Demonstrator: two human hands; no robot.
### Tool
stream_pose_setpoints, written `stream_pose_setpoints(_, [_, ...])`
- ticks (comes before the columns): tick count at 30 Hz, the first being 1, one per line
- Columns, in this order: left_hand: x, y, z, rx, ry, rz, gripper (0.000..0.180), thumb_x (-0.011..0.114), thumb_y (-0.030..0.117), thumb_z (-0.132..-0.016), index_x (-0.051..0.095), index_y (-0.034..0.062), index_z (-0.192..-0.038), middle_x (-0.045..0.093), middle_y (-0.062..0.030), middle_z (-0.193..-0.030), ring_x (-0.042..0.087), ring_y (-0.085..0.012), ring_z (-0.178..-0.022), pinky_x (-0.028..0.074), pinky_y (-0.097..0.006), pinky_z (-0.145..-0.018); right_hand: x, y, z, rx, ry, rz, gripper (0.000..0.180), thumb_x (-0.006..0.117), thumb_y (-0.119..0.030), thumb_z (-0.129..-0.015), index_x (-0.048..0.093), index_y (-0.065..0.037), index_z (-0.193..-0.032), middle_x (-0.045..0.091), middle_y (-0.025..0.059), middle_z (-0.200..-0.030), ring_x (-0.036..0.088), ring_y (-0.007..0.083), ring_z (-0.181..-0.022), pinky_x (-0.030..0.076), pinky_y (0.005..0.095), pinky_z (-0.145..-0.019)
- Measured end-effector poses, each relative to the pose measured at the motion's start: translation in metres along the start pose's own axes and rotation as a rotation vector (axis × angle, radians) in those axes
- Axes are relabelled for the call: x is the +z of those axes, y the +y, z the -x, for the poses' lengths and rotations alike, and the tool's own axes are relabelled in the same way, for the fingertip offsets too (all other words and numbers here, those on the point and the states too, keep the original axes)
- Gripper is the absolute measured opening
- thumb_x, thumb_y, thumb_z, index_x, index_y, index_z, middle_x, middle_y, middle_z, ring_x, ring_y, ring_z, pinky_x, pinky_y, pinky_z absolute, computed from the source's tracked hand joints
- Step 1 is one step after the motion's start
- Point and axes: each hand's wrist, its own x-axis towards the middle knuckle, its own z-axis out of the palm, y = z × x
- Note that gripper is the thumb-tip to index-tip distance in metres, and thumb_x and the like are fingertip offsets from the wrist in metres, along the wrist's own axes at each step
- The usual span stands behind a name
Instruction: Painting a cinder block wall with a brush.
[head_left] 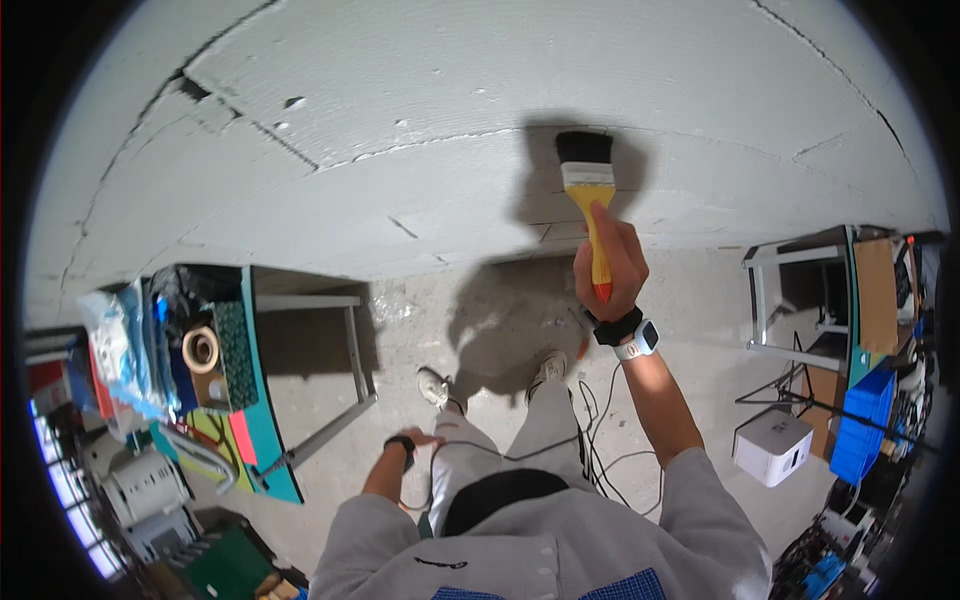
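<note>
My right hand (pixel 615 262) is closed around the yellow, red-tipped handle of a flat paintbrush (pixel 590 192), holding it upright in front of the wall. The brush has a pale metal band and dark bristles, which lie over a thin crack (pixel 440 143) in the white-grey wall (pixel 450 80). Whether the bristles touch the surface I cannot tell. Down beside my left thigh hangs my left hand (pixel 420 437), small in view, its fingers seemingly stretched and holding nothing I can see. A thin black cable (pixel 510 457) passes close to those fingers.
More cracks and small pits mark the wall. At left, a metal-legged table (pixel 262 420) bears bags and a tape roll (pixel 201 349). Another table (pixel 800 257) stands right, near a white box (pixel 773 447) and blue crate (pixel 862 425). Cables loop over the concrete floor (pixel 410 300).
</note>
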Motion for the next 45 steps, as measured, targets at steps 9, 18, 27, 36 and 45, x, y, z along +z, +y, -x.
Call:
stream_pose_setpoints(9, [-0.006, -0.014, -0.001, 0.114, -0.208, 0.480, 0.073, 0.082, 0.054, -0.073, 0.062, -0.0024, -0.115, 0.070, -0.0138, -0.080, 0.068, -0.0241, -0.062, 0.055, -0.036, -0.055, 0.011, -0.019, 0.020, 0.074, 0.010, 0.068, 0.043, 0.060, 0.004, -0.079, 0.065, 0.003, -0.121, 0.067, 0.0171, -0.095, 0.066, 0.0281, -0.082, 0.051, 0.0340, -0.078])
stream_pose_setpoints(18, [0.007, -0.041, -0.060, 0.039, -0.440, 0.230, 0.072, 0.082, 0.052, -0.075, 0.063, -0.0055, -0.113, 0.069, -0.0103, -0.079, 0.062, -0.0157, -0.055, 0.049, -0.032, -0.047, 0.056, 0.007, 0.062, 0.195, -0.021, 0.149, 0.039, 0.060, 0.002, -0.081, 0.067, 0.002, -0.119, 0.067, 0.0170, -0.092, 0.067, 0.0272, -0.082, 0.052, 0.0349, -0.077])
stream_pose_setpoints(27, [0.046, -0.073, -0.106, 0.152, -0.338, 0.303, 0.088, 0.080, 0.052, -0.076, 0.045, 0.0086, -0.145, 0.071, -0.0139, -0.100, 0.068, -0.0202, -0.065, 0.056, -0.036, -0.055, 0.052, -0.011, 0.045, 0.149, 0.074, 0.126, 0.042, 0.057, 0.004, -0.081, 0.064, 0.003, -0.123, 0.066, 0.0186, -0.099, 0.065, 0.0277, -0.088, 0.051, 0.0357, -0.081])
stream_pose_setpoints(36, [0.046, -0.033, -0.075, 0.081, -0.320, 0.258, 0.073, 0.084, 0.059, -0.065, 0.070, -0.0006, -0.105, 0.070, -0.0083, -0.077, 0.062, -0.0149, -0.058, 0.049, -0.031, -0.051, 0.029, -0.002, 0.073, 0.260, 0.020, 0.108, 0.039, 0.058, 0.003, -0.084, 0.065, 0.004, -0.122, 0.067, 0.0170, -0.095, 0.066, 0.0251, -0.086, 0.051, 0.0331, -0.080])
stream_pose_setpoints(45, [0.048, -0.033, -0.109, 0.076, -0.433, 0.046, 0.083, 0.076, 0.061, -0.076, 0.059, -0.0030, -0.127, 0.073, -0.0148, -0.092, 0.070, -0.0207, -0.068, 0.059, -0.036, -0.062, 0.022, -0.042, 0.000, 0.079, 0.061, 0.132, 0.042, 0.059, 0.004, -0.081, 0.064, 0.004, -0.123, 0.066, 0.0193, -0.101, 0.066, 0.0266, -0.087, 0.051, 0.0334, -0.081])
